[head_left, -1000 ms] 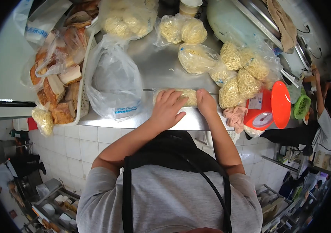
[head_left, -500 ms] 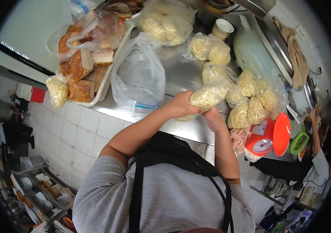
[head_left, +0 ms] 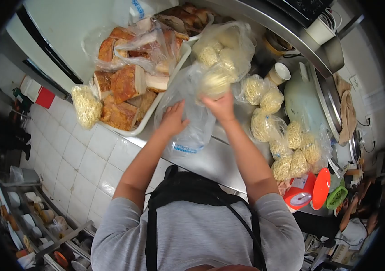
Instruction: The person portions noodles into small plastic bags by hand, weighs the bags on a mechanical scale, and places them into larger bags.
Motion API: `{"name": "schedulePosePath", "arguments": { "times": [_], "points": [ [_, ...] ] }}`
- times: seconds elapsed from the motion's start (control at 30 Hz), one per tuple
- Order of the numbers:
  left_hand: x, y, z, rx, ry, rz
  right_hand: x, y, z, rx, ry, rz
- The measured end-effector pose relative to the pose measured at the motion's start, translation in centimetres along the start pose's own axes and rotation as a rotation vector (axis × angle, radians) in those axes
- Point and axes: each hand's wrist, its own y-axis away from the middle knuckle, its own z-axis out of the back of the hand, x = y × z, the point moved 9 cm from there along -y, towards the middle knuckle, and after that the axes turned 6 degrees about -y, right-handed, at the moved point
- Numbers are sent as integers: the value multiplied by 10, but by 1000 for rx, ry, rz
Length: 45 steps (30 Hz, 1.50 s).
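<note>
My right hand point(head_left: 220, 106) grips a small clear bag of noodles point(head_left: 215, 84), blurred by motion, over the upper right side of an opened plastic bag point(head_left: 191, 128). That larger bag is translucent with blue print and lies on the steel counter. On its left side rests my left hand point(head_left: 173, 119), fingers stretched and thumb apart. Just beyond the held noodles is another large bag with noodle portions point(head_left: 208, 56) inside. To the right, several bagged noodle portions point(head_left: 294, 135) lie in a chain along the counter.
Left of the bag, a white tray point(head_left: 134, 132) holds large chunks of roasted meat point(head_left: 127, 83), with a noodle bag point(head_left: 86, 107) at its corner. A red scale point(head_left: 301, 192) and a white cup point(head_left: 279, 73) stand right. Another person point(head_left: 354, 232) is at far right.
Both hands have moved left to the opened bag, the right one carrying the bag of noodles. My left hand has let go of the noodles. The view has shifted.
</note>
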Motion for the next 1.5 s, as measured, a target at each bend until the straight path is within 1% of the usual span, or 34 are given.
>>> {"name": "schedulePosePath", "arguments": {
  "times": [0.07, 0.1, 0.17, 0.2, 0.27, 0.33, 0.37, 0.47, 0.57, 0.67, 0.77, 0.87, 0.93, 0.97, 1.0, 1.03, 1.07, 1.1, 1.17, 1.23, 1.3, 1.37, 1.43, 1.5],
  "points": [
    [12, -11, -7, 30, 42, 44, -29, 0, -43, 240, 292, 101],
    [19, -16, -11, 120, 20, 88, -35, 0, -60, 359, 441, 148],
    [34, -20, -21, 305, -27, 177, -79, 0, -75, 644, 724, -101],
    [36, -22, -14, 298, -66, 241, -98, 4, -77, 784, 862, -234],
    [34, -17, -4, 292, -139, 371, -119, -4, -67, 822, 860, -408],
    [38, -15, -7, 244, -93, 388, -136, -1, -53, 847, 848, -599],
    [38, -18, -6, 210, -69, 393, -130, -11, -54, 813, 827, -494],
    [29, -5, -7, 247, -188, 319, -136, -27, -50, 627, 799, -480],
    [7, 7, 10, 444, -264, 345, -102, -34, -73, 743, 847, -209],
    [17, -20, -3, 242, -292, 201, -96, -35, -71, 771, 874, -186],
    [-25, -51, 63, 24, 4, 247, -107, -29, -61, 633, 1029, -307],
    [-39, -94, 61, -26, -35, 130, -117, -18, -65, 598, 1073, -243],
    [-36, -127, 49, -177, -80, 16, -122, -14, -69, 485, 1157, -80],
    [-34, -143, 51, -220, 9, -5, -120, -13, -69, 424, 1201, -1],
    [-33, -159, 53, -261, 96, -29, -106, -12, -66, 340, 1175, 100],
    [-44, -163, 67, -260, 291, -11, -87, -9, -62, 254, 1149, 194],
    [-57, -160, 75, -242, 620, -14, -67, -4, -53, 168, 1124, 288],
    [-83, -148, 101, -218, 949, -10, -52, -2, -42, 249, 931, 213],
    [-114, -132, 131, -276, 929, -69, 0, 3, -15, 386, 532, 86],
    [-144, -112, 144, -394, 849, -247, 82, 26, 62, -23, 661, 350],
    [-191, -74, 139, -563, 698, -533, 94, 71, 149, -259, 673, 299],
    [-256, -40, 87, -311, 587, -915, 84, 100, 199, -298, 734, 39],
    [-314, -19, 38, -14, 255, -1085, 53, 110, 203, -281, 1006, -66],
    [-335, -29, -16, 181, 13, -1094, -1, 122, 218, -134, 1018, -264]
  ]
}}
